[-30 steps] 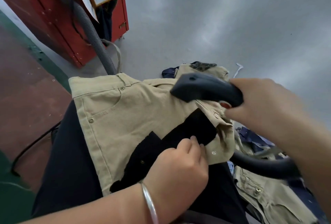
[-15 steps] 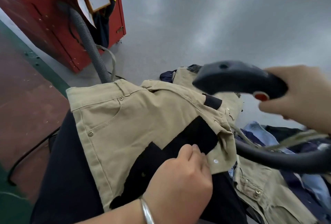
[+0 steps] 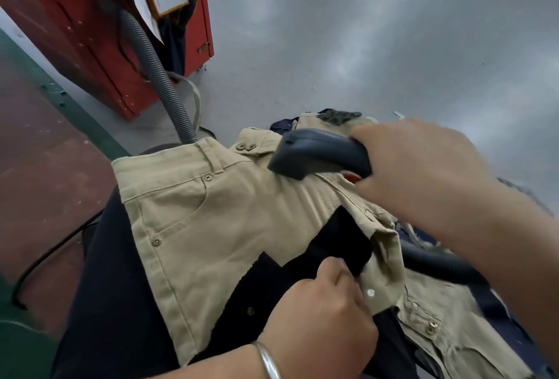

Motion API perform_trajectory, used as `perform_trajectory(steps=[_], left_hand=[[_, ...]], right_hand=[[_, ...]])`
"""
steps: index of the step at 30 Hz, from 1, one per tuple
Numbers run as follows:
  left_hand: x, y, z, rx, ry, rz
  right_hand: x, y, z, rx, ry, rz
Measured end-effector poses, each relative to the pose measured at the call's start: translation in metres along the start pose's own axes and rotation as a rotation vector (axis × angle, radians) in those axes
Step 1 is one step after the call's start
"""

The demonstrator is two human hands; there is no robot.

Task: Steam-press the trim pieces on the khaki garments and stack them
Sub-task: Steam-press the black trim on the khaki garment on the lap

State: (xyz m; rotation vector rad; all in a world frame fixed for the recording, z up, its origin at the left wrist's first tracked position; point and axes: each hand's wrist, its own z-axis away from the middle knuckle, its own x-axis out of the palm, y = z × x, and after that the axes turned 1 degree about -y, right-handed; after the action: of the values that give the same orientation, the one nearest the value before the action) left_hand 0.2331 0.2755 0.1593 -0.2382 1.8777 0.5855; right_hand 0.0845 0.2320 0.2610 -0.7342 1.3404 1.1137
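Note:
A khaki garment lies spread over a dark pressing surface, waistband toward the far side. A black trim piece lies diagonally on it. My left hand, with a metal bangle at the wrist, pinches the near edge of the black trim. My right hand grips the dark steam iron handle, which sits low over the garment's waistband beyond the trim. The iron's black hose runs off under my right forearm.
More khaki garments and dark blue pieces lie heaped at the lower right. A grey ribbed hose rises behind the pressing surface toward a red cabinet. Grey floor lies beyond; red-brown floor and a black cable at left.
My right hand has brought the iron down and leftward from its raised position onto the garment's waistband. My left hand keeps its hold on the trim.

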Motion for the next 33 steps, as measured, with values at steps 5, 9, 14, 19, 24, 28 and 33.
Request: perform_trajectory(steps=[5, 9, 14, 19, 24, 28, 33], left_hand=[[-0.006, 0.001, 0.003, 0.099, -0.046, -0.106], [-0.002, 0.002, 0.008, 0.105, -0.077, -0.072], [-0.002, -0.003, 0.007, 0.167, -0.085, -0.07], [0.002, -0.001, 0.004, 0.16, -0.031, -0.032], [0.0, -0.002, 0.005, 0.193, -0.064, -0.03], [0.0, -0.004, 0.005, 0.206, -0.112, -0.054], [0.003, -0.002, 0.005, 0.192, -0.104, -0.045]], right_hand=[[0.002, -0.029, -0.066, -0.035, -0.022, -0.077], [-0.006, 0.004, -0.081, 0.042, -0.004, -0.219], [-0.025, 0.062, -0.001, 0.046, 0.013, -0.322], [-0.01, 0.081, 0.069, 0.114, -0.108, -0.341], [0.018, 0.071, 0.078, 0.176, -0.213, -0.198], [0.023, 0.064, 0.053, 0.164, -0.197, -0.258], [0.019, 0.055, 0.028, 0.132, -0.156, -0.317]])
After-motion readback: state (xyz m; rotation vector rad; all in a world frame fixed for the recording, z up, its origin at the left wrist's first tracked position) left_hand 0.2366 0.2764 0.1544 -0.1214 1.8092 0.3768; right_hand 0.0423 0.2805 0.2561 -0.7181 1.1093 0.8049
